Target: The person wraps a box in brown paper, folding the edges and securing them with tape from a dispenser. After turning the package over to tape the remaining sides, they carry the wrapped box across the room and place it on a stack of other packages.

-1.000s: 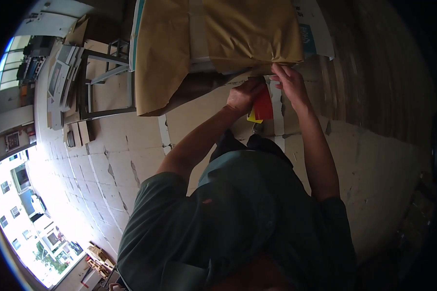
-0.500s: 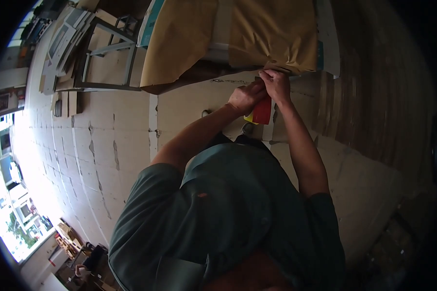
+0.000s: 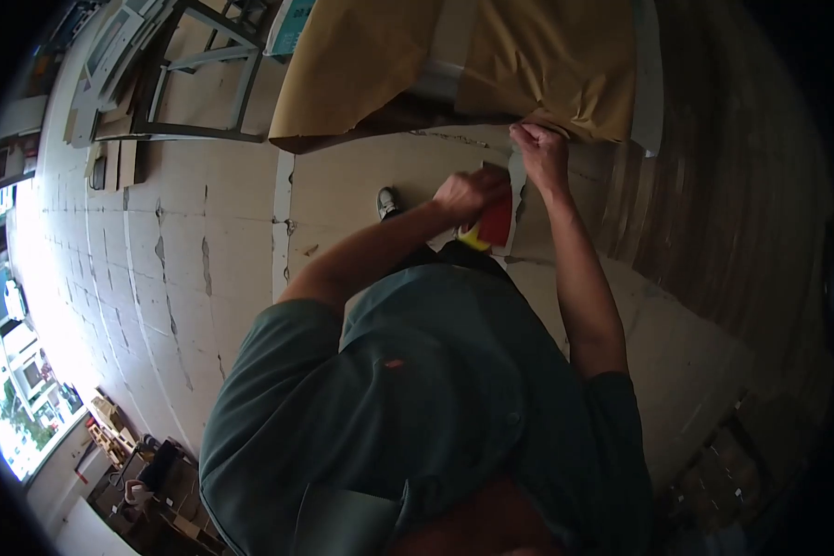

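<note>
Brown wrapping paper hangs in creased sheets over a large block-like load at the top of the view. At its lower edge my right hand is closed, fingers pinching the gathered paper. Just to the left and lower, my left hand is wrapped round a red and yellow tool, which looks like a tape dispenser. Its upper part is partly hidden by the fingers. The two hands are apart. Between the paper sheets a pale strip of the load shows, with a dark gap beneath.
A grey metal frame stands at the upper left beside stacked flat panels. Brown stacked sheets rise on the right. My shoe is on the worn, cracked floor. Wooden pieces and clutter lie at the lower left.
My left hand has drawn away from my right hand, carrying the red and yellow dispenser. My right hand stays at the paper's edge. The view has shifted slightly, and more of my shoe shows.
</note>
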Demonstrator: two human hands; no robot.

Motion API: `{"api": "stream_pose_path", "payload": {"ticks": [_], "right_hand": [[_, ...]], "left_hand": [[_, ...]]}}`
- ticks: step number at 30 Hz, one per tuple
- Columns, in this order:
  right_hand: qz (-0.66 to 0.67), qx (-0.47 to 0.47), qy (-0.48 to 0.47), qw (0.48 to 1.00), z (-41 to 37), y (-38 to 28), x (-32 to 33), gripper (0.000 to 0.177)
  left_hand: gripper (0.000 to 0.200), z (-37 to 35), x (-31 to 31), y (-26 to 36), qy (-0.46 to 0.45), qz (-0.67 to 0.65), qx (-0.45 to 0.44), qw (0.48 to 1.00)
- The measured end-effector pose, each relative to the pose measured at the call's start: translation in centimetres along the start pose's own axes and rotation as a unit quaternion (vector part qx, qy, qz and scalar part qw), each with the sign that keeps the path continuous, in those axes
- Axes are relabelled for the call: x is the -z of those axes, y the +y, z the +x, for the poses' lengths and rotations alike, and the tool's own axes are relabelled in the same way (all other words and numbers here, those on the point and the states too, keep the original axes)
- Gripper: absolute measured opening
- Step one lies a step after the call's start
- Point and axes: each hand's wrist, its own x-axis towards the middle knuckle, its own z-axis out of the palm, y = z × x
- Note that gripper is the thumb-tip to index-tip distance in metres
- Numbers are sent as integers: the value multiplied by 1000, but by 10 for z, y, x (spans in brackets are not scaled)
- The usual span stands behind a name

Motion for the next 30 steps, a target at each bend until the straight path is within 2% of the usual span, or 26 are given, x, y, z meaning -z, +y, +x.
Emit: {"api": "stream_pose_path", "payload": {"ticks": [2, 4, 5, 8, 10, 11, 12, 13, 15, 16, 19, 20, 23, 26, 28, 30], "right_hand": [[45, 37, 36, 998, 4, 1, -4, 28], [65, 54, 53, 995, 8, 4, -4, 29], [53, 40, 30, 997, 10, 6, -2, 27], [26, 4, -18, 999, 6, 12, 3, 25], [162, -17, -31, 986, 1, 15, 7, 23], [228, -28, -37, 972, -3, 16, 9, 23], [225, -30, -40, 973, -9, 22, 16, 23], [209, -107, -49, 971, -17, 28, 27, 24], [171, -256, -66, 949, -26, 43, 41, 27], [166, -258, -71, 949, -28, 50, 38, 27], [276, -338, -39, 899, -20, 70, 28, 35], [272, -335, -44, 901, -15, 75, 24, 35], [390, -302, -117, 862, 6, 82, 9, 49], [408, -307, -152, 846, 19, 85, 5, 48], [412, -314, -170, 838, 13, 87, 4, 48], [455, -283, -179, 825, 16, 79, 8, 45]], "left_hand": [[54, 17, -6, -17, -18, -6, 17, 1000], [72, 27, -12, -25, -20, -15, 41, 999], [81, 31, -15, -29, -21, -19, 53, 998], [81, 36, -25, -32, 13, -40, 75, 996], [81, 37, -30, -34, 30, -51, 85, 995], [71, 37, -29, -34, 41, -47, 79, 995], [61, 37, -27, -34, 54, -42, 74, 995], [51, 39, -25, -36, 69, -36, 71, 994], [51, 44, -19, -39, 72, -42, 77, 994], [51, 44, -17, -38, 68, -50, 78, 993], [50, 49, -19, -44, 65, -71, 79, 992], [50, 50, -21, -48, 60, -85, 76, 992], [48, 52, -19, -51, 80, -114, 88, 986], [42, 50, -23, -60, 121, -153, 107, 975], [35, 30, -45, -76, -36, -185, 331, 925], [37, -20, -54, -86, 18, -172, 316, 933]]}}
